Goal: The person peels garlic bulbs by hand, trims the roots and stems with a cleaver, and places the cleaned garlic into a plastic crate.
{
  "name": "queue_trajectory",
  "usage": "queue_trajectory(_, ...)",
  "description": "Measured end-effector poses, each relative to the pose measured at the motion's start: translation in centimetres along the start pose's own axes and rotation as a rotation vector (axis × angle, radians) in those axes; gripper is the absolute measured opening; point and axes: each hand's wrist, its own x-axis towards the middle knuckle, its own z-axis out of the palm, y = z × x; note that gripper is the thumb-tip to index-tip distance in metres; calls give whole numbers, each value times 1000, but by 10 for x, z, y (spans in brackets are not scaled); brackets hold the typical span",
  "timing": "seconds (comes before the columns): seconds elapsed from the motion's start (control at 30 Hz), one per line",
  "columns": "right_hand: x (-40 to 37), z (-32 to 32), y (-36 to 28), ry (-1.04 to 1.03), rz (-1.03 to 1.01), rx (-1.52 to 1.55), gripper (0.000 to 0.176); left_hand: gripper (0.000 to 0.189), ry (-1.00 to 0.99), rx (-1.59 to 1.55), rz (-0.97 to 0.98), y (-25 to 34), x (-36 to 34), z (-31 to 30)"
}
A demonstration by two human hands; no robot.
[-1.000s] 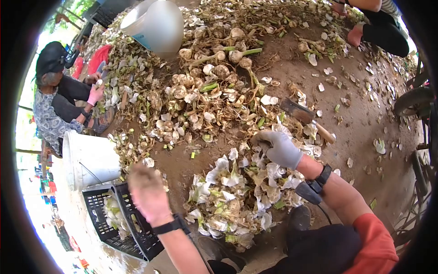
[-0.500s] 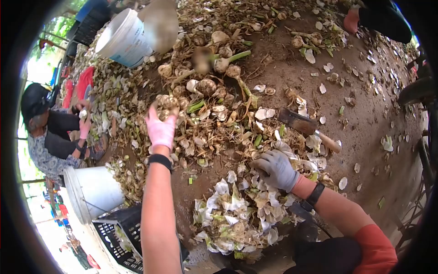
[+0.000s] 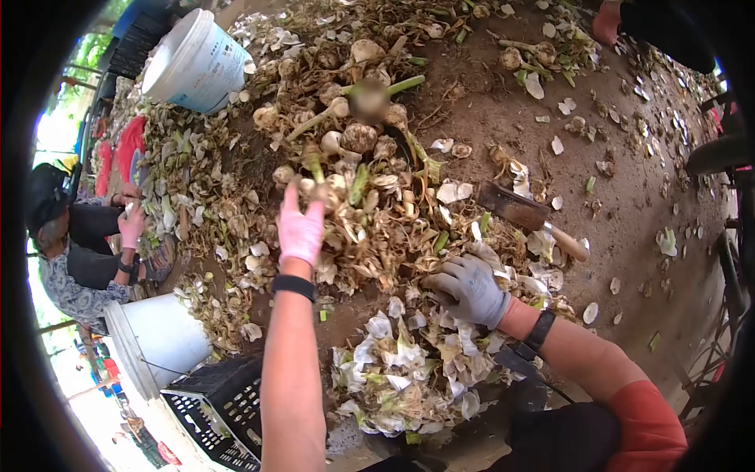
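Observation:
My left hand (image 3: 301, 228), in a pink glove, reaches into a heap of garlic bulbs (image 3: 359, 138) with stalks and dry skins. Its thumb and fingers are apart, the tips against a bulb with a short green stalk (image 3: 314, 164); no firm grip shows. My right hand (image 3: 469, 291) wears a grey glove and rests low over the skins, fingers curled under. Whatever those fingers may hold is hidden. Just below it lies a mound of pale peeled skins (image 3: 401, 370). A broad, rusty-bladed tool (image 3: 513, 206) with a wooden handle lies beyond my right hand.
White buckets stand at the upper left (image 3: 208, 67) and lower left (image 3: 161, 334). Close to the lower one is a black plastic crate (image 3: 224, 401). Another person (image 3: 79, 252) sits at the left, handling something pale. Scattered skins cover the brown ground (image 3: 621, 212).
My left hand has moved right and slightly nearer, off one clump of bulbs to the stalked bulb. My right hand has barely shifted. The view has turned slightly.

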Motion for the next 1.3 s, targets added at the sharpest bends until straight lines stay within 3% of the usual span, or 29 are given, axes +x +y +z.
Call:
queue_trajectory(0.07, -2, 0, 1, 31, -16, 3, 28, 86, 45, 229, 125, 14, -34, 15)
queue_trajectory(0.13, -2, -4, -1, 19, -1, 17, 28, 76, 72, 300, 339, 8, -63, 28)
queue_trajectory(0.2, -1, -15, -5, -46, 64, 230, 30, 86, 158, 585, 527, -11, -83, 35)
queue_trajectory(0.27, -5, -40, -15, -36, 444, 851, 24, 83, 128, 605, 596, -23, -107, 37)
queue_trajectory(0.33, -22, -74, -12, 237, 340, 480, 22, 78, -27, 447, 383, -20, -140, 31)
queue_trajectory(0.4, -43, -95, 7, 492, 424, 154, 20, 68, 7, 431, 347, -32, -157, 30)
queue_trajectory(0.43, -52, -101, 16, 495, 415, 149, 20, 62, 46, 328, 349, -46, -157, 30)
queue_trajectory(0.5, -67, -104, 32, 325, 617, -346, 26, 51, 109, 130, 313, -55, -154, 35)
queue_trajectory(0.6, -66, -105, 35, 176, 641, -426, 33, 48, 173, 67, 340, -26, -158, 35)
queue_trajectory(0.63, -60, -109, 35, 86, 745, -404, 37, 51, 248, 259, 367, -17, -157, 35)
queue_trajectory(0.67, -60, -108, 42, 100, 734, -405, 37, 54, 204, 258, 267, 0, -157, 37)
queue_trajectory(0.77, -56, -114, 56, 112, 628, -468, 37, 55, 113, 621, 274, 10, -127, 45)
queue_trajectory(0.83, -52, -130, 37, 91, 781, -168, 38, 42, 81, 517, 355, 10, -109, 52)
queue_trajectory(0.87, -59, -130, 40, 106, 780, -168, 38, 38, 79, 448, 420, 6, -101, 56)
queue_trajectory(0.93, -80, -125, 50, 311, 679, 416, 36, 34, 31, 366, 412, 7, -100, 66)
queue_trajectory(0.97, -81, -142, 20, 364, 724, 689, 29, 33, -23, 194, 352, 14, -106, 66)
queue_trajectory(1.07, -112, -138, 19, 396, 798, 896, 27, 32, -124, -296, 251, 27, -138, 61)
queue_trajectory(1.13, -119, -133, 11, 369, 857, 949, 27, 32, -167, -450, 147, 26, -162, 59)
queue_trajectory(1.2, -124, -125, 0, 308, 977, 1059, 28, 31, -233, -604, 190, 30, -192, 57)
queue_trajectory(1.23, -115, -128, -16, 350, 947, 825, 26, 29, -181, -617, 162, 26, -203, 61)
queue_trajectory(1.27, -108, -128, -24, 345, 963, 825, 26, 27, -131, -626, 135, 23, -212, 63)
queue_trajectory(1.3, -100, -128, -28, 416, 703, 600, 27, 27, -139, -624, 123, 25, -220, 59)
